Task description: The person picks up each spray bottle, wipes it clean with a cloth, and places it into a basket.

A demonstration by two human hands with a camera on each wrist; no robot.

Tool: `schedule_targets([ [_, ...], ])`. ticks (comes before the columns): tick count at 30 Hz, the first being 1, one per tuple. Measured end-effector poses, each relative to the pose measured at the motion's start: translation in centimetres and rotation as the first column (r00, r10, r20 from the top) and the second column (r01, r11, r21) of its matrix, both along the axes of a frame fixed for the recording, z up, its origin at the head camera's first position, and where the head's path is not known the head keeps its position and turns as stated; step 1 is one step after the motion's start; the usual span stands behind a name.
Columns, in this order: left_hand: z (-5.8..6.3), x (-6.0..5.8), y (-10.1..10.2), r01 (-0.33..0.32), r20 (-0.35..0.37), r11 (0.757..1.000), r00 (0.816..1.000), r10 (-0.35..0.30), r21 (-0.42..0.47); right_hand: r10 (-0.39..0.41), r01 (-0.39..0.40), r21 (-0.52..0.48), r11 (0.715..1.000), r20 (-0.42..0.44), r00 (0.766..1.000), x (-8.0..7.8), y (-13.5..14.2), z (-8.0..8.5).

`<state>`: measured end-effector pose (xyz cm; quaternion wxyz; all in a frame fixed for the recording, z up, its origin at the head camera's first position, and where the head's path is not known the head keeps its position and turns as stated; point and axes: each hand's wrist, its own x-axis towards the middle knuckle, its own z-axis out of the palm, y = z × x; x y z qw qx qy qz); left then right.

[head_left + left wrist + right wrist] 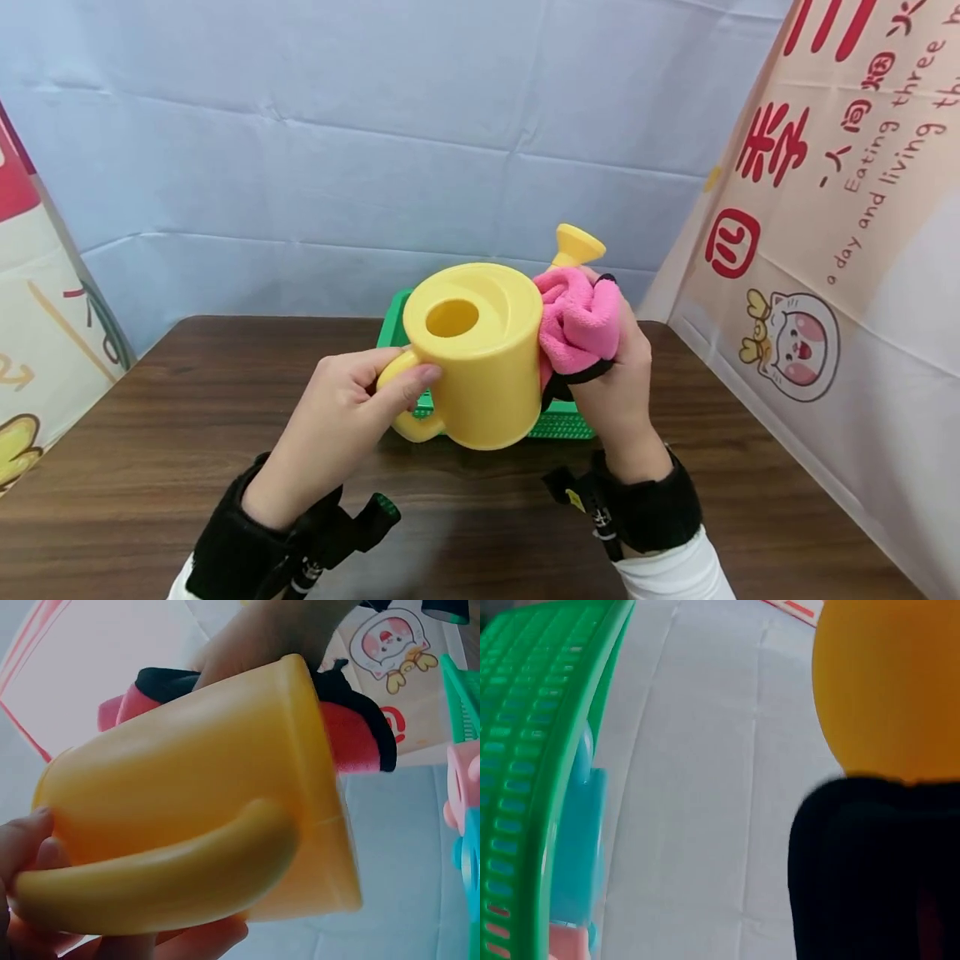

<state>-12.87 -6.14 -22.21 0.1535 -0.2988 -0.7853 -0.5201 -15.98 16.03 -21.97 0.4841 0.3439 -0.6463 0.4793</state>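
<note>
A yellow toy watering can (pixel 487 375) is held up above the table, its top opening facing the head camera and its flared spout head (pixel 579 245) pointing up to the right. My left hand (pixel 360 396) grips the can's curved handle (pixel 165 881), thumb lying on top near the body. In my right hand (pixel 622 375) is a pink cloth with black trim (pixel 577 321), bunched up and pressed against the can's right side by the spout. The right fingers are mostly hidden behind the cloth. Black trim (pixel 870 862) covers much of the right wrist view.
Behind and below the can stands a green plastic basket (pixel 562 425) on the brown wooden table (pixel 225 400). Blue (pixel 577 847) and pink (pixel 568 941) plastic items sit inside it. A pale blue backdrop (pixel 337 167) hangs behind; a printed cloth (pixel 817 250) borders the right.
</note>
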Motion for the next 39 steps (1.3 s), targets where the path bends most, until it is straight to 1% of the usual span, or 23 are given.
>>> schedule_targets([
  [2,0.0,0.1,-0.1,0.006,0.002,0.999,1.000,-0.006,-0.031,-0.083,0.083,-0.011,0.997,-0.078,0.993,-0.5,-0.1,-0.2],
  [3,0.0,0.1,-0.2,0.004,-0.001,0.999,1.000,-0.004,-0.050,-0.149,0.146,-0.030,0.989,-0.123,0.981,-0.9,-0.1,-0.3],
  [6,0.1,0.2,-0.3,0.016,-0.018,0.995,1.000,-0.018,-0.101,-0.331,0.305,-0.142,0.942,-0.225,0.917,-1.8,0.1,-0.5],
  [8,0.1,0.1,-0.3,0.026,-0.037,0.991,0.999,-0.031,-0.129,-0.415,0.362,-0.231,0.903,-0.253,0.874,-2.1,0.3,-0.5],
  [10,0.1,0.1,0.0,0.041,-0.047,0.989,0.998,-0.048,-0.144,-0.485,0.407,-0.309,0.859,-0.242,0.840,-2.0,0.4,-0.3],
  [11,0.1,0.1,0.1,0.043,-0.056,0.988,0.997,-0.052,-0.150,-0.495,0.405,-0.342,0.848,-0.238,0.836,-1.9,0.3,-0.1],
  [12,0.1,0.1,0.2,0.042,-0.062,0.987,0.997,-0.052,-0.153,-0.489,0.389,-0.371,0.843,-0.226,0.843,-1.7,0.3,0.2],
  [14,0.1,0.0,0.3,0.030,-0.084,0.987,0.995,-0.044,-0.160,-0.416,0.315,-0.406,0.858,-0.189,0.889,-1.2,0.3,0.7],
  [17,0.1,-0.1,0.2,-0.008,-0.152,0.985,0.988,-0.019,-0.174,-0.208,0.152,-0.396,0.906,-0.104,0.973,-0.5,0.5,1.2],
  [18,0.1,-0.1,0.2,-0.026,-0.185,0.982,0.983,-0.009,-0.188,-0.126,0.097,-0.386,0.917,-0.050,0.991,-0.4,0.5,1.2],
  [20,0.0,-0.2,-0.1,-0.078,-0.274,0.970,0.962,0.012,-0.232,0.014,0.004,-0.361,0.932,0.047,0.999,-0.2,0.7,1.0],
  [22,0.0,-0.2,-0.6,-0.139,-0.393,0.952,0.919,0.022,-0.274,0.152,-0.098,-0.348,0.932,0.131,0.980,-0.3,1.0,0.7],
  [23,0.0,-0.2,-0.8,-0.174,-0.454,0.941,0.891,0.024,-0.290,0.233,-0.165,-0.360,0.918,0.153,0.960,-0.4,1.3,0.6],
  [25,0.0,-0.1,-1.1,-0.216,-0.564,0.929,0.826,0.010,-0.300,0.341,-0.256,-0.388,0.885,0.167,0.925,-0.6,1.9,0.6],
  [27,0.0,-0.1,-1.3,-0.244,-0.643,0.923,0.766,-0.006,-0.299,0.385,-0.292,-0.424,0.858,0.153,0.910,-0.8,2.3,0.5],
  [29,0.0,-0.2,-1.2,-0.259,-0.690,0.920,0.724,-0.018,-0.295,0.370,-0.277,-0.459,0.844,0.124,0.921,-1.0,2.5,0.5],
  [31,-0.1,-0.2,-1.1,-0.262,-0.714,0.920,0.699,-0.027,-0.291,0.342,-0.234,-0.510,0.827,0.128,0.931,-0.9,2.6,0.5],
  [32,0.0,-0.2,-1.0,-0.266,-0.724,0.920,0.690,-0.028,-0.288,0.332,-0.201,-0.531,0.823,0.164,0.929,-0.7,2.6,0.5],
  [34,0.2,-0.2,-1.0,-0.261,-0.742,0.927,0.670,-0.028,-0.271,0.393,-0.200,-0.535,0.821,0.275,0.877,-0.3,2.9,0.6],
  [35,0.2,-0.2,-1.0,-0.258,-0.748,0.930,0.663,-0.027,-0.262,0.454,-0.241,-0.529,0.814,0.318,0.832,-0.1,3.1,0.6],
  [36,0.3,-0.3,-1.1,-0.250,-0.748,0.933,0.664,-0.028,-0.257,0.481,-0.261,-0.507,0.821,0.370,0.795,0.0,3.2,0.6],
  [38,0.3,-0.4,-1.2,-0.227,-0.733,0.939,0.679,-0.037,-0.257,0.521,-0.319,-0.450,0.834,0.454,0.723,0.1,3.5,0.6],
  [39,0.2,-0.6,-1.3,-0.209,-0.718,0.942,0.694,-0.045,-0.261,0.550,-0.364,-0.432,0.825,0.466,0.694,0.1,3.5,0.7],
])
